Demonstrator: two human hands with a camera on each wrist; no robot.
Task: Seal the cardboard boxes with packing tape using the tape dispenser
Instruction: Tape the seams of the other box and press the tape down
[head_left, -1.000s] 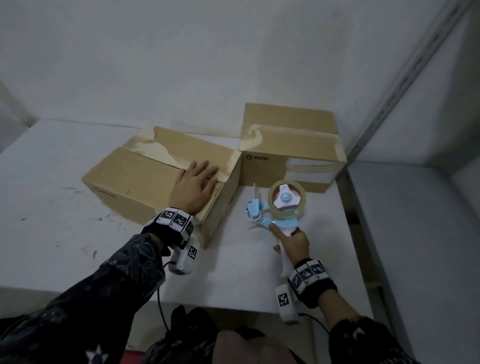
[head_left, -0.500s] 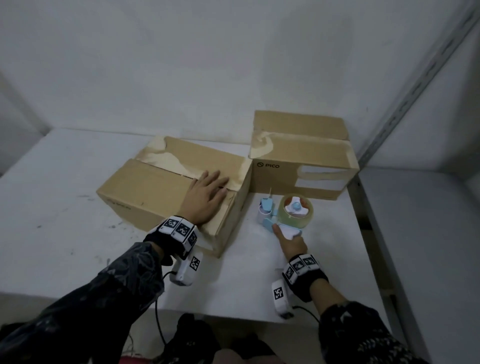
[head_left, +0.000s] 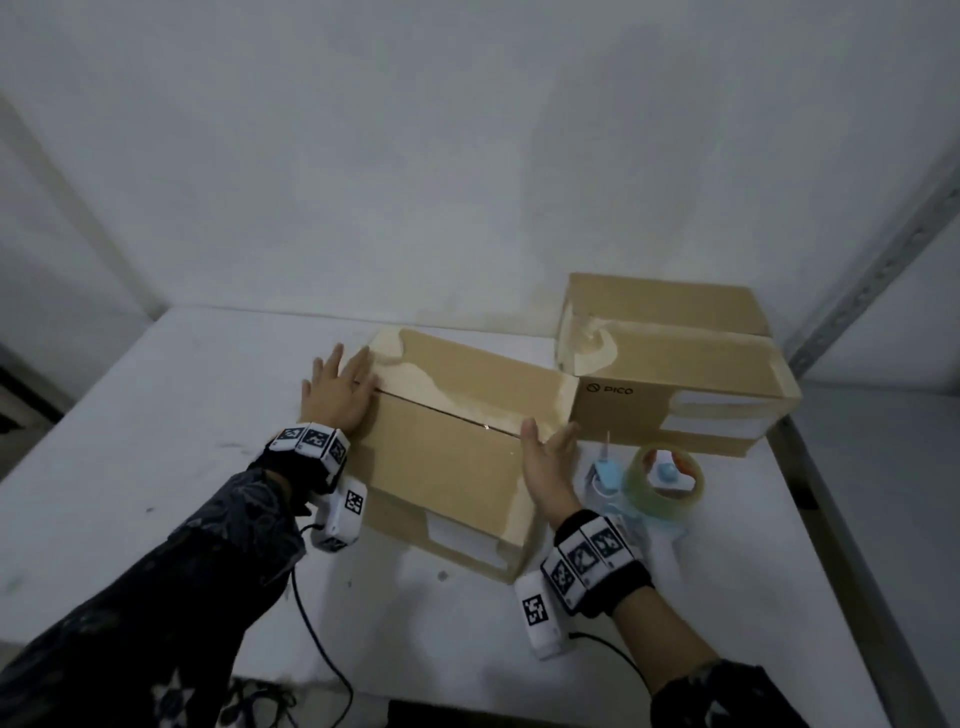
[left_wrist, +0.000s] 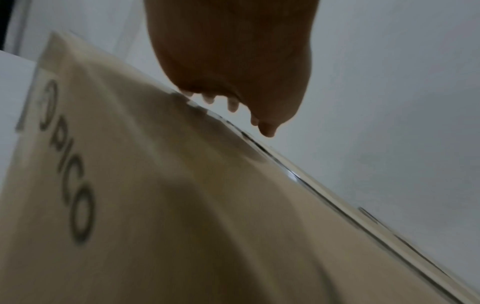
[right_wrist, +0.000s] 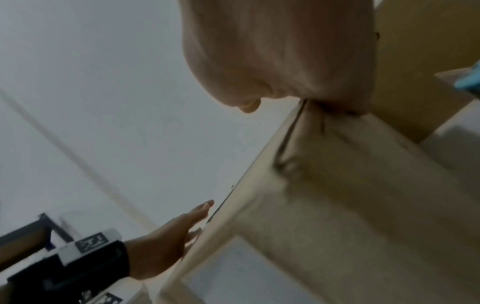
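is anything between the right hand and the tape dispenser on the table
Nothing visible. The tape dispenser sits on the table just right of the right hand, which rests open against the near box; only bare tabletop lies between them.

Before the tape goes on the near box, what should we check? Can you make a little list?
1. Flaps of near box closed: ok, only a thin seam shows.
2. Left hand steadies the box: ok, flat on its far left end.
3. Right hand steadies it: ok, open against the right side.
4. Dispenser within reach: ok, on the table beside the right hand.
5. Dispenser in hand: not ok.
6. Tape end free: cannot tell.
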